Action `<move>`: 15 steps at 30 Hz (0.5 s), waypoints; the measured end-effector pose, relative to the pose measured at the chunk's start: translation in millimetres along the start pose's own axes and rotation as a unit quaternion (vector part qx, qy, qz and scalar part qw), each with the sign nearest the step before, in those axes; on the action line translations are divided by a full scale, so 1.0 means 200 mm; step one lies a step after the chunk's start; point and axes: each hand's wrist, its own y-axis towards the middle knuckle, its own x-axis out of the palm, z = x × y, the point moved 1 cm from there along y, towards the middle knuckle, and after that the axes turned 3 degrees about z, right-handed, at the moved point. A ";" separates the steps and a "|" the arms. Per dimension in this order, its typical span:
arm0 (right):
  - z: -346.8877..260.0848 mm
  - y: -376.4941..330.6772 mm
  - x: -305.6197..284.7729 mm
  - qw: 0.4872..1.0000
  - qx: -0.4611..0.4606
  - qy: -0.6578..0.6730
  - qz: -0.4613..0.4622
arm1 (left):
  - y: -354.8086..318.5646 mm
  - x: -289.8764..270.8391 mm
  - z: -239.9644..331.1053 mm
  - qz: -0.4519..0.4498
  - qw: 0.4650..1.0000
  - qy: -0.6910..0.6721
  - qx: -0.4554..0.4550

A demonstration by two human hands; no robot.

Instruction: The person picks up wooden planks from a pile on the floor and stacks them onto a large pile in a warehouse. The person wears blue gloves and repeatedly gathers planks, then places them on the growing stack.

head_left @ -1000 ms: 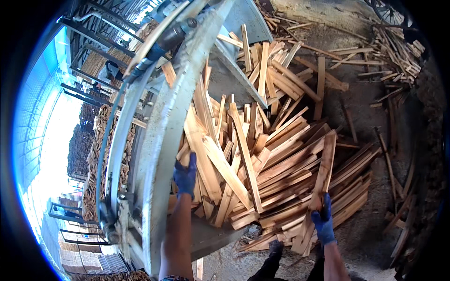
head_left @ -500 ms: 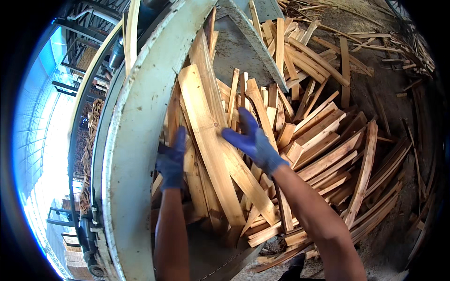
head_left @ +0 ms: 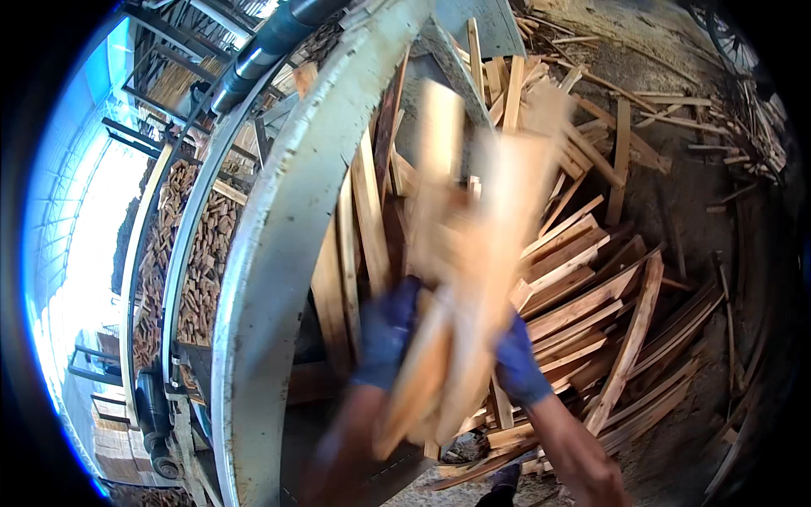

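We see first the broad grey curved metal frame (head_left: 279, 253) that sweeps from the lower left up to the top middle, with a dark pipe (head_left: 270, 42) running past its upper end. To its right lies the big heap of wood slats (head_left: 608, 287), spread over the dirt ground (head_left: 701, 203) and reaching from the top of the view down to the lower right. More slats stand on end just beside the frame's inner edge. Behind the frame, on the left, a stack of cut wood pieces (head_left: 198, 262) fills the gap.

In front of the heap we hold a bundle of pale boards (head_left: 473, 253), raised and tilted, badly blurred. Our left hand (head_left: 384, 329), in a blue glove, has its grip closed around the bundle's lower left side. Our right hand (head_left: 519, 363), also gloved in blue, clasps the lower right side.
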 end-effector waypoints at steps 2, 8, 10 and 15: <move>-0.09 -0.32 -0.22 0.989 0.020 0.050 0.140 | -0.09 0.36 0.06 -0.080 0.965 0.212 0.133; -0.14 -0.87 -1.05 0.805 0.089 0.172 0.560 | -0.37 1.33 0.33 -0.175 0.970 0.070 0.152; -0.15 -0.91 -1.06 0.845 0.122 0.123 0.506 | -0.40 1.34 0.32 -0.284 0.941 0.087 0.161; -0.38 -1.15 -0.78 0.839 0.220 -0.227 0.444 | -0.43 0.89 0.10 -0.379 0.923 0.052 0.046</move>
